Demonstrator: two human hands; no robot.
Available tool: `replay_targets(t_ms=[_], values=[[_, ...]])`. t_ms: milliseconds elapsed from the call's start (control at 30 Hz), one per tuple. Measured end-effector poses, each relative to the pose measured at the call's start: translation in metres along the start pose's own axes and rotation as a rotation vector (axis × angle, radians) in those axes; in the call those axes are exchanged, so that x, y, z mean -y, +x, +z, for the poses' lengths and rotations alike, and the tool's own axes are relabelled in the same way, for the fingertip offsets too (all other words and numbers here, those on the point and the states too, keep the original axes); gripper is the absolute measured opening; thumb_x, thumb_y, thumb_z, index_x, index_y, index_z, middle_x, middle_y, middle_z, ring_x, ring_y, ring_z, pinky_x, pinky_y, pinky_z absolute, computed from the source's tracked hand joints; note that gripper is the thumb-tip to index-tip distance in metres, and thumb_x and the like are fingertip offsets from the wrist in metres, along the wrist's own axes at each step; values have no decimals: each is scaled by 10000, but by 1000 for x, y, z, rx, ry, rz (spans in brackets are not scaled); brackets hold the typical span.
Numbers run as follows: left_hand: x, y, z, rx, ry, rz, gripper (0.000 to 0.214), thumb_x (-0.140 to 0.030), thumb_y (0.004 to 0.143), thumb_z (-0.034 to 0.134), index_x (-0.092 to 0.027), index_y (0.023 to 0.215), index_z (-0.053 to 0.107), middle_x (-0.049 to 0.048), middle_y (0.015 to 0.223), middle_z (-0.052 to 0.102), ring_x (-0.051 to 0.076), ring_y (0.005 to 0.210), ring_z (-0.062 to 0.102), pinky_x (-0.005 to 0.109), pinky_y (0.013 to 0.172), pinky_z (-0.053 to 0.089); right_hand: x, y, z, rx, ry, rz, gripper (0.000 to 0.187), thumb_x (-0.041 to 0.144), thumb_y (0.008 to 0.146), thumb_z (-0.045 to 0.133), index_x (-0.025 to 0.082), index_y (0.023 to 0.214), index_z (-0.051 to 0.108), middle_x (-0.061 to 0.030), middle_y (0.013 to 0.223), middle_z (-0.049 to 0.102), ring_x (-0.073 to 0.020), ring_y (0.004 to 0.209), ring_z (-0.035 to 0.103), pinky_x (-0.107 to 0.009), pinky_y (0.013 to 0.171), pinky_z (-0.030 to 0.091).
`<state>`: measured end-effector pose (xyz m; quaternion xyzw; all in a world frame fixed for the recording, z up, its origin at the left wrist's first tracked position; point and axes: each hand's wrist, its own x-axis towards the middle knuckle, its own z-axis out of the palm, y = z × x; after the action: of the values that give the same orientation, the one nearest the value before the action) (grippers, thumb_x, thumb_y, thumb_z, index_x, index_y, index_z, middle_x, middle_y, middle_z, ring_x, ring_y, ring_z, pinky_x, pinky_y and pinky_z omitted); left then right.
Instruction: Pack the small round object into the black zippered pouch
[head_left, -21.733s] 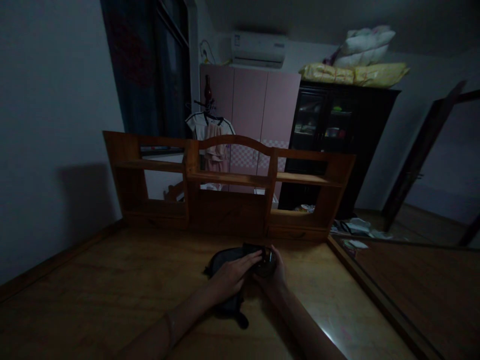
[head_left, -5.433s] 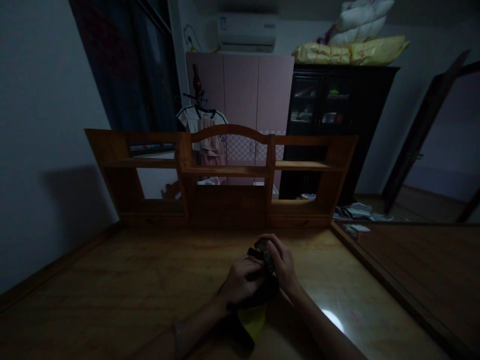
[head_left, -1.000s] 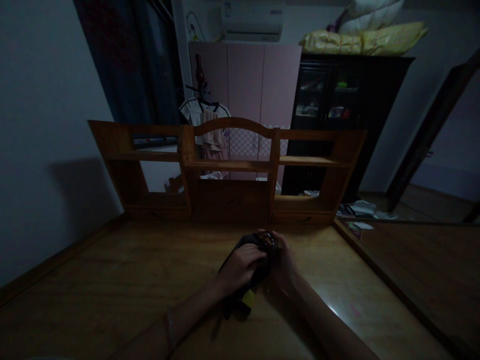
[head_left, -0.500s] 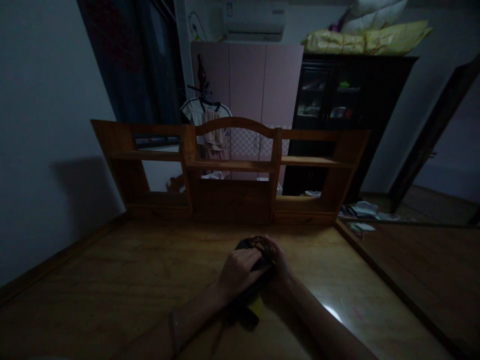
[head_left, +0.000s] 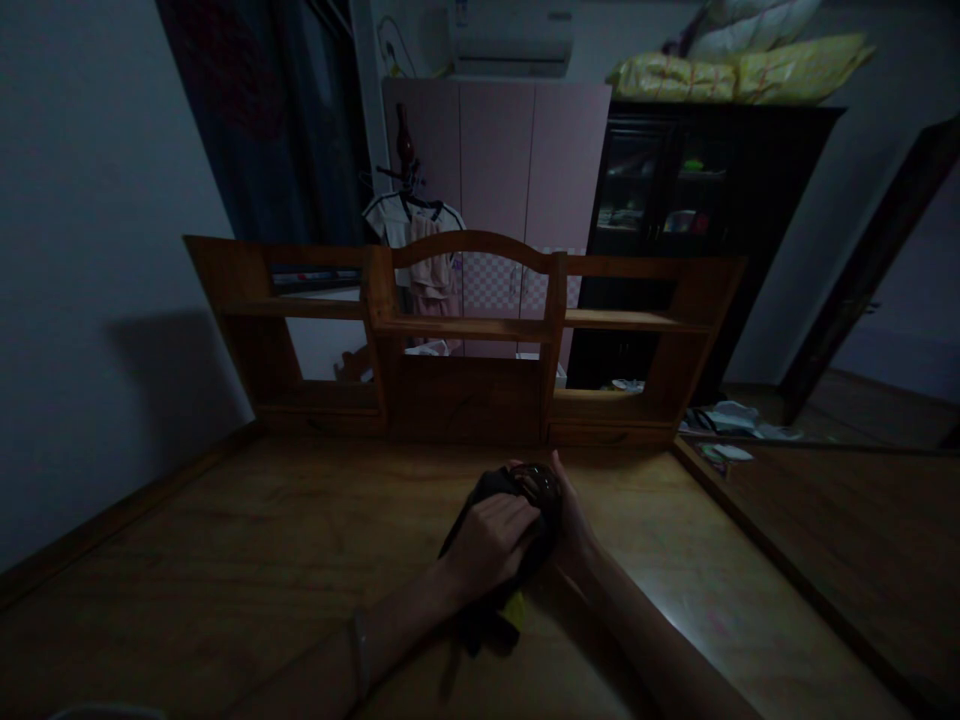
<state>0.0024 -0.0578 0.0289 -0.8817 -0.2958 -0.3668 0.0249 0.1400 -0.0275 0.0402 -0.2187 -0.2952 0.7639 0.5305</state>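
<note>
While both forearms reach in from the lower edge of the frame and meet near its centre, the left hand (head_left: 491, 535) lies knuckles up, its fingers curled tight over a dark soft cloth (head_left: 480, 622), which it grips. This cloth is crumpled, hangs under the hand to the desk, and shows a small yellow patch (head_left: 514, 608) at its lower right. The right hand (head_left: 576, 520) is cupped from the right against a small dark round object (head_left: 540, 484) with a glossy top. Its fingers are hidden behind, so I cannot tell how far it closes. Below lies the smooth wooden desk top (head_left: 225, 560). Behind it, mid-frame, stands a wooden shelf unit (head_left: 465, 330) with an arched centre.
</note>
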Motion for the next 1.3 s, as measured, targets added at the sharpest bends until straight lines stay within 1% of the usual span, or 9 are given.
replay_targets(t_ms=[167,300,567,733,900,1000,1067,1167,1300], values=[[6,1,1,-8,78,125,304,-70,854,421,-144,1110,568,90,1050,659,197,1007,592,388,969,441,8,-2,-2,61,44,9,504,573,862,436,145,921,695,-47,855,716,-188,803,645,-298,865,456],[11,3,-2,-1,129,211,317,-62,879,400,-138,1145,554,74,1073,654,168,1030,578,375,1000,427,13,-4,-1,78,68,-15,457,525,861,475,141,1006,679,-48,883,718,-181,801,636,-288,819,466],[11,-1,-3,-73,114,189,272,-74,860,436,-144,1072,591,70,967,671,177,948,602,382,952,462,10,-11,7,105,-1,9,422,485,837,532,158,1078,646,-47,887,706,-177,798,635,-265,751,471],[10,-1,-6,-75,44,142,242,-67,857,453,-154,1021,610,68,1007,679,183,947,613,382,930,470,5,-9,5,75,-103,-61,392,473,800,581,177,1047,648,-35,852,694,-165,747,620,-256,719,467],[16,-3,-2,-120,-68,63,237,-97,834,542,-170,1046,616,55,1056,684,187,991,616,376,958,461,0,-6,6,-54,-167,-119,338,475,760,642,198,953,649,-18,828,681,-159,752,603,-252,732,463],[19,-5,3,-178,-99,-9,262,-138,808,612,-170,1068,623,67,1053,690,201,997,624,378,947,468,-2,-5,4,-79,-276,-250,354,494,760,645,233,998,618,-12,894,668,-169,807,599,-270,762,461],[19,-6,6,-202,-138,-98,229,-181,791,654,-172,1020,646,65,1009,701,201,952,640,355,894,492,-3,-5,2,-56,-412,-358,403,526,752,645,255,1045,587,-11,938,652,-178,847,593,-282,783,455],[16,-5,7,-195,-226,-293,168,-208,758,698,-187,923,676,32,919,713,177,851,658,298,804,511,-2,-6,-2,-3,-646,-483,536,635,754,571,257,1132,536,-30,995,620,-196,900,574,-297,811,444],[12,-2,6,-196,-316,-494,201,-196,707,734,-205,905,698,8,900,723,168,805,667,264,765,504,2,-11,-1,56,-813,-538,641,710,776,446,247,1219,460,-48,1034,573,-205,918,555,-305,814,443]])
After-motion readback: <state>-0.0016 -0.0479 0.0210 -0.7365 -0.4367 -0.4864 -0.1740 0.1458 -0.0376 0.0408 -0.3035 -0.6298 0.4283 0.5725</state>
